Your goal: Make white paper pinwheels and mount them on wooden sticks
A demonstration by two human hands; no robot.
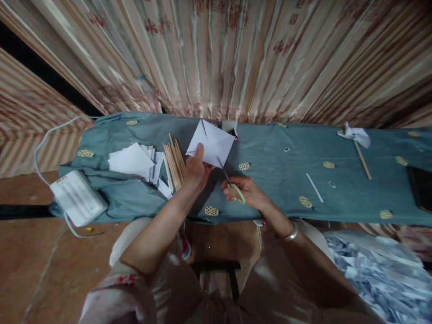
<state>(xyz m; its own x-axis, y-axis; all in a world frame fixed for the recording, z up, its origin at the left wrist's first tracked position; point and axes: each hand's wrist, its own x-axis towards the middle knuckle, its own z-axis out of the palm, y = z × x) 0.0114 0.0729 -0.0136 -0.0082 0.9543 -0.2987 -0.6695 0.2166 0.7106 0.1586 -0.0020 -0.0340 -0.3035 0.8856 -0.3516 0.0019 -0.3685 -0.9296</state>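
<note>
My left hand (199, 171) grips a square sheet of white paper (214, 141) by its near left side, thumb on top. A slit runs inward from the sheet's far corner, and creases cross its face. In my right hand (248, 191) is a pair of scissors (239, 192) with pale green handles. Their blades meet the paper at its near corner. Left of my left hand lie several wooden sticks (174, 159) in a bundle, and beyond them a stack of white paper sheets (131, 161).
A green cloth (270, 153) with pineapple prints covers the narrow table. A paper pinwheel (357, 135) on a stick and a thin white strip (314, 188) lie to the right. At the left end sits a white power strip (79, 198) with its cable. Curtains (216, 58) hang behind.
</note>
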